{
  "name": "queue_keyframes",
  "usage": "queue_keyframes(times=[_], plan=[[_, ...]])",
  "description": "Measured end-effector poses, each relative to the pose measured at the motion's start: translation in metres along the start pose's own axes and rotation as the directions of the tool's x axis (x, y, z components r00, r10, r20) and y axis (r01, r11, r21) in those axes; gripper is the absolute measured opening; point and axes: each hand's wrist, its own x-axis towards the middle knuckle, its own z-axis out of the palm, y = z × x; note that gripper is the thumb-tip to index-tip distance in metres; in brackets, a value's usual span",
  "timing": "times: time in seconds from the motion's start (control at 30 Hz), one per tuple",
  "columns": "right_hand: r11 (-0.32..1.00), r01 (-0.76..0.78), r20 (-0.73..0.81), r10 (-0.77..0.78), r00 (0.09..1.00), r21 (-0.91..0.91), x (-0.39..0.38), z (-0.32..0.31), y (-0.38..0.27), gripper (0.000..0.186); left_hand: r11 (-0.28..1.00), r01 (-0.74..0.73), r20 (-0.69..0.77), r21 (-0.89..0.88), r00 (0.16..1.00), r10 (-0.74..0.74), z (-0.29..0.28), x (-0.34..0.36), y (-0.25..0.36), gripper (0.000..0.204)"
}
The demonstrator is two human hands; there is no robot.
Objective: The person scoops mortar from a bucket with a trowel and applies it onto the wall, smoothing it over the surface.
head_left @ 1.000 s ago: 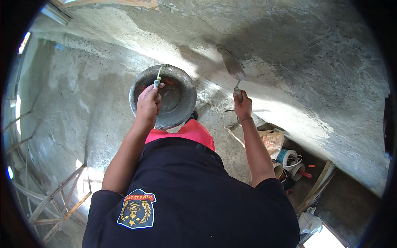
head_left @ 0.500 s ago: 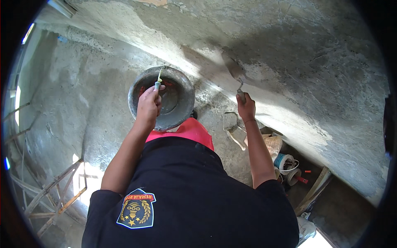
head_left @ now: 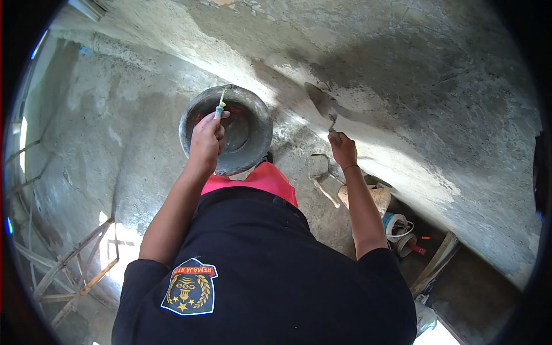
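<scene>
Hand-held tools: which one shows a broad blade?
The trowel in the right hand; the tool in the left hand shows only a slim profile.

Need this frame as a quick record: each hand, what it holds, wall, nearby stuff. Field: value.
left_hand: left hand, closed around a slim tool with a grey-green handle; its working end is hard to make out
right_hand: right hand, gripping the handle of a grey metal trowel
trowel_position: blade in front of the rough grey plastered wall; contact unclear
behind_left_tool: round dark-grey basin
right_side: blue-and-white bucket with white handle
lighting: bright sunlit strip along wall base
</scene>
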Motion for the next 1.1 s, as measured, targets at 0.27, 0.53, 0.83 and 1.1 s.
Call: queue_keyframes(times=[0.27, 0.53, 0.83, 1.1], plan=[[0.979, 0.114, -0.119, -0.095, 0.988, 0.17, 0.002, -0.013, 0.0, 0.034, 0.999, 0.015, 0.012, 0.028, 1.0, -0.016, 0.005, -0.001, 0.003, 0.028], [0.982, 0.173, -0.064, -0.168, 0.984, 0.078, -0.007, -0.012, 0.004, 0.036, 0.999, 0.034, -0.006, 0.019, 0.999, -0.033, 0.004, -0.001, 0.003, 0.028], [0.986, 0.115, -0.031, -0.112, 0.993, 0.124, -0.008, -0.006, -0.002, 0.035, 0.999, 0.029, -0.014, 0.015, 0.999, -0.029, 0.006, 0.0, 0.004, 0.028], [0.983, 0.131, -0.029, -0.129, 0.991, 0.13, 0.004, 0.001, -0.001, 0.037, 1.0, 0.017, 0.004, -0.002, 1.0, -0.017, 0.006, 0.0, 0.001, 0.028]])
